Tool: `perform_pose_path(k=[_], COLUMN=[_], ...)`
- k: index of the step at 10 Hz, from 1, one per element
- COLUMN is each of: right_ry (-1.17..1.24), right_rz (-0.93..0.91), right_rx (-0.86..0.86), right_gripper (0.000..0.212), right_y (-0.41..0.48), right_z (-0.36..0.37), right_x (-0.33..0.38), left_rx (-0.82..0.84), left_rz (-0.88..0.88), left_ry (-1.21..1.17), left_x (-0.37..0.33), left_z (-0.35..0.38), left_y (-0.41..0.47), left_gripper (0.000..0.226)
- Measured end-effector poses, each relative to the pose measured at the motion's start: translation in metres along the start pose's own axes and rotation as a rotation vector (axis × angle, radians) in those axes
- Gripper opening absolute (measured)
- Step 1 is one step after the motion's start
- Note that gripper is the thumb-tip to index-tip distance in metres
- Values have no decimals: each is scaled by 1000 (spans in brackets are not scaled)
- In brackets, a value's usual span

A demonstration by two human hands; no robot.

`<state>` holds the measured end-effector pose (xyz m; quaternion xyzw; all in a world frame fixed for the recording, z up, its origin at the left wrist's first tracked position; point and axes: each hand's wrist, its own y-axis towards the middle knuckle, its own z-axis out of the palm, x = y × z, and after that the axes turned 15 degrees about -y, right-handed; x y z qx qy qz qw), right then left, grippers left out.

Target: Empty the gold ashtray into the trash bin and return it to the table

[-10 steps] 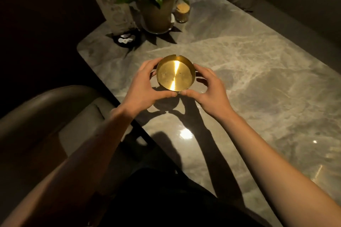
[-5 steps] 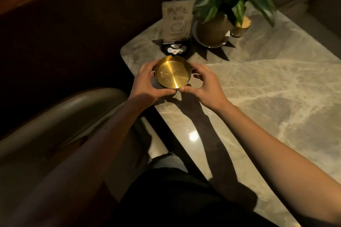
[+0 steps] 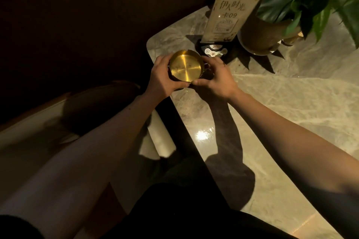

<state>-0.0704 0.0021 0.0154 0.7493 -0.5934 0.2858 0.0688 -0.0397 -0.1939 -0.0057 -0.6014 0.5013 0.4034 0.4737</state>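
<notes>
The round gold ashtray [image 3: 186, 67] is held between both hands above the near left corner of the marble table [image 3: 291, 103], its shiny inside facing me with a few dark specks in it. My left hand [image 3: 163, 77] wraps its left side, thumb under the near rim. My right hand [image 3: 217, 77] cups its right side, fingertips on the rim. No trash bin is in view.
A table sign with a black call-button base [image 3: 215, 50] stands just behind the ashtray. A potted plant [image 3: 268, 33] sits at the back right. A padded seat [image 3: 58, 126] and a dark wall panel lie to the left of the table.
Both hands carried the ashtray left, from the table's middle to its left corner. The view swung left, so the sign and plant now sit at the upper right.
</notes>
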Motion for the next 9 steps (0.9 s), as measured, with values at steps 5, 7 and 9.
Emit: perform_pose_path(k=[5,7,9], right_ry=[-2,1,106], right_rz=[56,70,112], right_rx=[38,49,-13], right_gripper=[84,86,77], right_y=[-2,-6,-23], right_z=[17,18,13], right_x=[-5,-3,-7], left_rx=[7,11,-18], left_rz=[-19,-57,81], left_ry=[32,41,69], left_x=[24,21,-1], left_z=[11,11,15], left_y=[5,0,-19], left_gripper=[104,112,98])
